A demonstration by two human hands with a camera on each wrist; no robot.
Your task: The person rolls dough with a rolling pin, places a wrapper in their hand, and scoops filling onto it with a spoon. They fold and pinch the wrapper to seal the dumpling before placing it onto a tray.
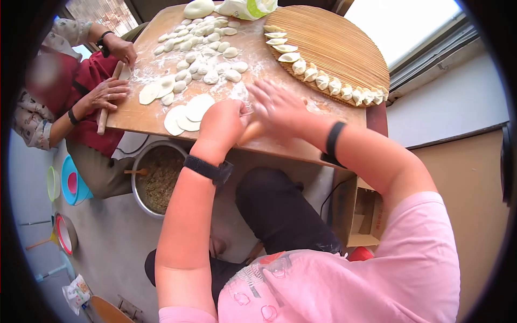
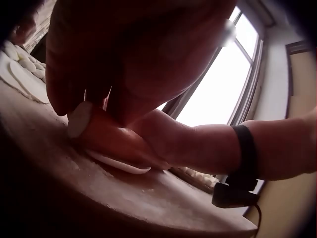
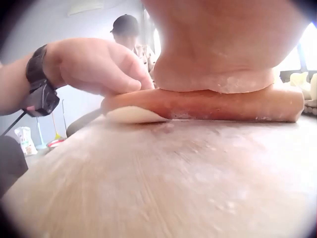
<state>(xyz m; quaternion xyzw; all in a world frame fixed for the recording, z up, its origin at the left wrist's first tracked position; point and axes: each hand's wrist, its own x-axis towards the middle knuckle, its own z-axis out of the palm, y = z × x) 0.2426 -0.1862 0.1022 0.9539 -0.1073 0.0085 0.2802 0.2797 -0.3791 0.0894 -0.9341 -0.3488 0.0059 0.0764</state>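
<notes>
Over left of the main rolling pin (image 3: 223,106), another person (image 1: 81,81) has their hands at a second pin (image 1: 102,124), and a metal bowl (image 1: 135,188) of chunky mix sits lower, off the bench (image 3: 148,178). Nearer the main pin are dough lumps (image 1: 214,46) and flat rounds (image 1: 200,106). The left hand (image 1: 219,126) is curled at the pin's left end, can't tell what it's pinching. Dough disc (image 3: 131,115) is partly under that end, so I'd call this the rolling-flat step. Next move probably wants a small turn of the disc, then light pressure. The right hand (image 1: 283,110) isn't clenched, its palm rests on the pin. Bench top's floury. Right of the pin: slatted tray (image 1: 334,43) edged with folded dumplings (image 1: 322,82), bright window (image 1: 404,24) beyond.
</notes>
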